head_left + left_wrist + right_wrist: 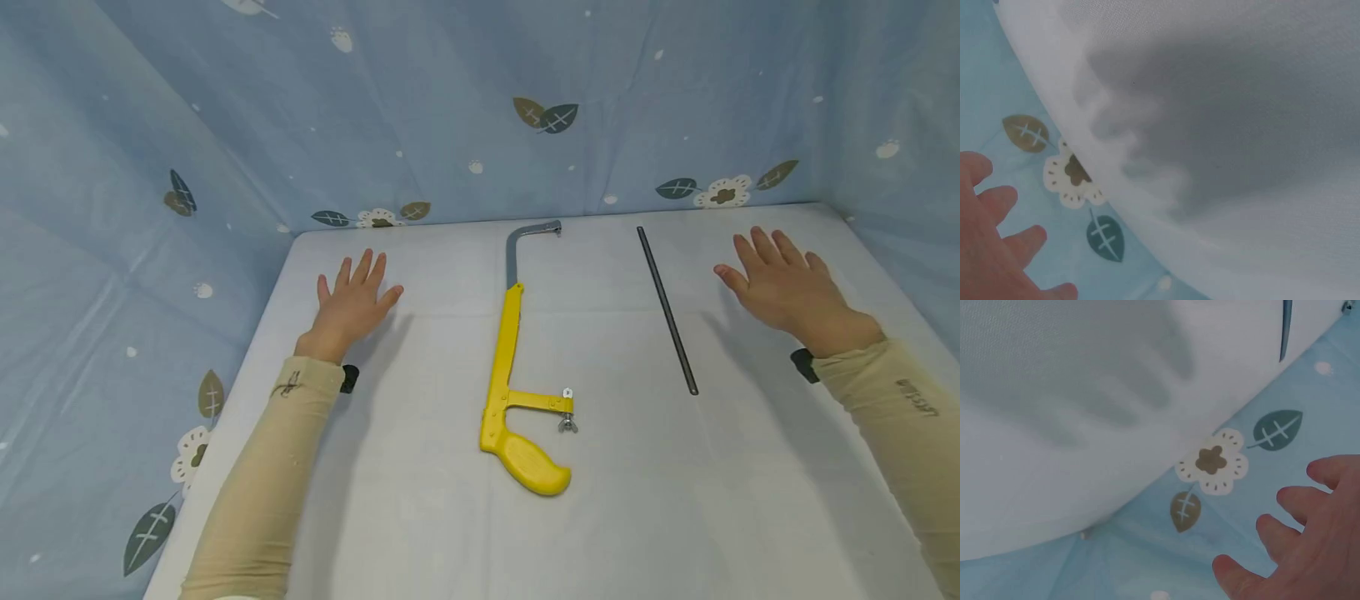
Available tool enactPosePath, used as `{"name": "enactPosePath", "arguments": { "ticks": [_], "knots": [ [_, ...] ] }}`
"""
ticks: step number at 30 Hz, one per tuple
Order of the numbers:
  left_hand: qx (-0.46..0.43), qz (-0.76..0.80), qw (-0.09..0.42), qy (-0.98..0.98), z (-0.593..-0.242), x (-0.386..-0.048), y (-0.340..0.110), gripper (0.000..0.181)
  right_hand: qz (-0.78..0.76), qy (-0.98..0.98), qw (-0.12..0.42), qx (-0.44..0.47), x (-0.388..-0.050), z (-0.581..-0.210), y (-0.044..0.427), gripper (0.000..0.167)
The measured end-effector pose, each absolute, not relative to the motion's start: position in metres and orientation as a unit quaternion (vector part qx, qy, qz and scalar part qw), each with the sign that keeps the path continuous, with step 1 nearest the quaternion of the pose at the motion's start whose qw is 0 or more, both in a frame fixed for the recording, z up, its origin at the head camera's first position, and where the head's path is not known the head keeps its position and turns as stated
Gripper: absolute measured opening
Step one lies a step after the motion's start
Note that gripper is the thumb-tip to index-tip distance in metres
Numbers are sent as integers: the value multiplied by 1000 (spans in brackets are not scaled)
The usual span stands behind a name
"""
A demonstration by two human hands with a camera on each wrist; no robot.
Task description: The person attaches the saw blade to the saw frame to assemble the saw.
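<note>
My left hand [350,307] and right hand [791,287] are spread wide, holding nothing. Between them the yellow hacksaw frame [504,350] lies left of the narrow dark strip [667,310], well apart. I judge the work unstarted, all of it yet to do: both pieces lie separate, untouched.

Smooth hacksaw handle [534,465] (slightly glossy)

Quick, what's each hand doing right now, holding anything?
Left hand: open, fingers spread, holding nothing.
Right hand: open, fingers spread, holding nothing; the dark hacksaw blade lies nearest it.
</note>
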State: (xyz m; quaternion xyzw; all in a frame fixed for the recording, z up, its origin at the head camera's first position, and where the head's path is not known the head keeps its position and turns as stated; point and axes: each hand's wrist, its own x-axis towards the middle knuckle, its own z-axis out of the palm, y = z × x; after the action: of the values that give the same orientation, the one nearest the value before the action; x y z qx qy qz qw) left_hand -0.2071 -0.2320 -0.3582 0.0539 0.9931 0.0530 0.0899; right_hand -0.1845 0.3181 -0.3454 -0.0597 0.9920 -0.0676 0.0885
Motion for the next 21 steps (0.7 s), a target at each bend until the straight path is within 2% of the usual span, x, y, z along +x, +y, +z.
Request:
{"name": "enactPosePath", "arguments": {
  "ticks": [13, 17, 21],
  "knots": [
    [46, 45, 81, 995, -350, -208, -231, 73, -51, 994, 61, -73, -186, -341, 322, 72],
    [50, 53, 55, 996, -352, -205, -227, 70, -81, 995, -1, -61, -184, -342, 320, 61],
    [49, 86, -1, 995, -354, -196, -219, 58, -111, 992, -41, -46, -176, -345, 318, 47]
  ]
}}
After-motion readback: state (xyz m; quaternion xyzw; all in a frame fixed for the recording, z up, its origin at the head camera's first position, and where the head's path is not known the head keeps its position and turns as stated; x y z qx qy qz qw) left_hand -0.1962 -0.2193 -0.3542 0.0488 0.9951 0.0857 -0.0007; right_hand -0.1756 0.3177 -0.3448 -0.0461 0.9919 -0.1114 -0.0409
